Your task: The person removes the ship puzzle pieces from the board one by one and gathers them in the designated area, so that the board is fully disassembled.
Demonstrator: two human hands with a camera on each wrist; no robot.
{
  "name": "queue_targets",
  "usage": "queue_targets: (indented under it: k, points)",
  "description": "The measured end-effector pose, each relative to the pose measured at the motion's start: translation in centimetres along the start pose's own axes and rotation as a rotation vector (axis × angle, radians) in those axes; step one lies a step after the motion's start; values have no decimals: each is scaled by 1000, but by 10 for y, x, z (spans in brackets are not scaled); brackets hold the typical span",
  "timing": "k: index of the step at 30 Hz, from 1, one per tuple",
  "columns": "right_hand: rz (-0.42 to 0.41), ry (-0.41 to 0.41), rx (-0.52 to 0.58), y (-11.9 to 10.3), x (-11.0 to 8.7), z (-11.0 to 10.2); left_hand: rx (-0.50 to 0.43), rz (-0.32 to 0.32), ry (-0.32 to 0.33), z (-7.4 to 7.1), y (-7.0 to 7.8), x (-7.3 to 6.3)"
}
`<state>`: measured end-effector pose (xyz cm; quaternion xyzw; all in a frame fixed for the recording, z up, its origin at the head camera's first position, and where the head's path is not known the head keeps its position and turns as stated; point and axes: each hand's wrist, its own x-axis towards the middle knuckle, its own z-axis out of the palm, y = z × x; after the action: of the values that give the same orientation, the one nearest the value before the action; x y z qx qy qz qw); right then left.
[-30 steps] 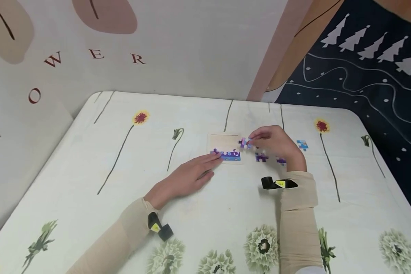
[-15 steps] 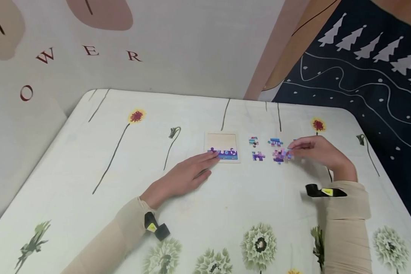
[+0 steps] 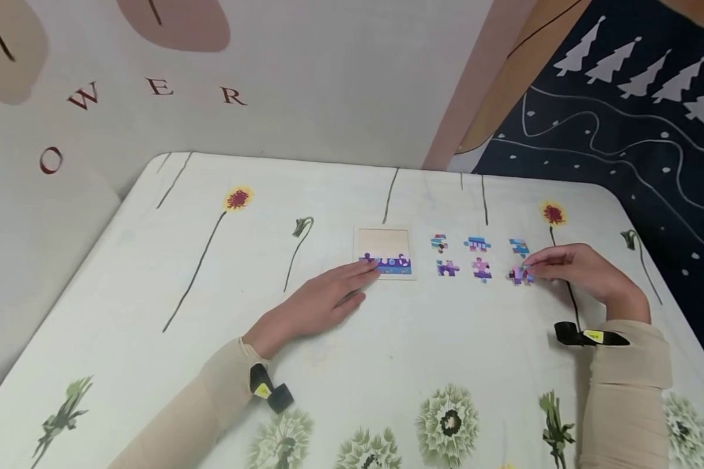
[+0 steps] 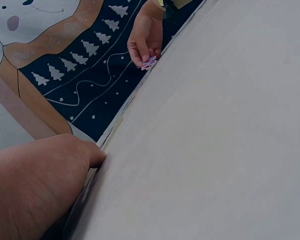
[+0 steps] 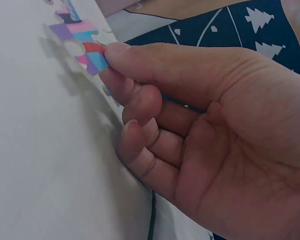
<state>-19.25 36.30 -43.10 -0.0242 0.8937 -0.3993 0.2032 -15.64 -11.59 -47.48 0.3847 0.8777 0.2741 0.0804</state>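
Note:
My left hand [image 3: 322,299] lies flat with straight fingers, its fingertips resting on the lower part of a wooden puzzle board [image 3: 384,236]. Purple and blue joined pieces fill the board's bottom strip; bare wood shows above them. At the far right, my right hand [image 3: 583,273] pinches a purple, pink and blue jigsaw piece [image 5: 92,52] between thumb and index finger. In the right wrist view this piece is tilted and raised off the table, casting a shadow. The left wrist view shows the left hand [image 4: 37,185] only from its side, its fingertips hidden.
Loose jigsaw pieces lie right of the board: a striped piece [image 3: 439,243], a blue piece [image 3: 477,243], another blue piece [image 3: 519,246], a purple piece [image 3: 448,268] and a pink-purple piece [image 3: 481,269]. A flower-printed cloth [image 3: 422,339] covers the table. Printed hangings stand behind.
My right hand has carried the pinched jigsaw piece from beside the board rightward, past the loose pieces, to the right end of the near row. The left hand has stayed on the board.

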Motion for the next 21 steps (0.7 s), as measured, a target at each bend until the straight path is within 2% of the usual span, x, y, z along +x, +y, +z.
queue_targets:
  k: [8, 15, 21]
  points:
    - [39, 14, -30, 5, -4, -6, -4, 7, 9, -1, 2, 1]
    - [77, 24, -138, 2, 3, -3, -9, 3, 10, 0, 1, 1]
    - [77, 10, -192, -5, 5, -1, -16, -9, 3, -1, 2, 1]
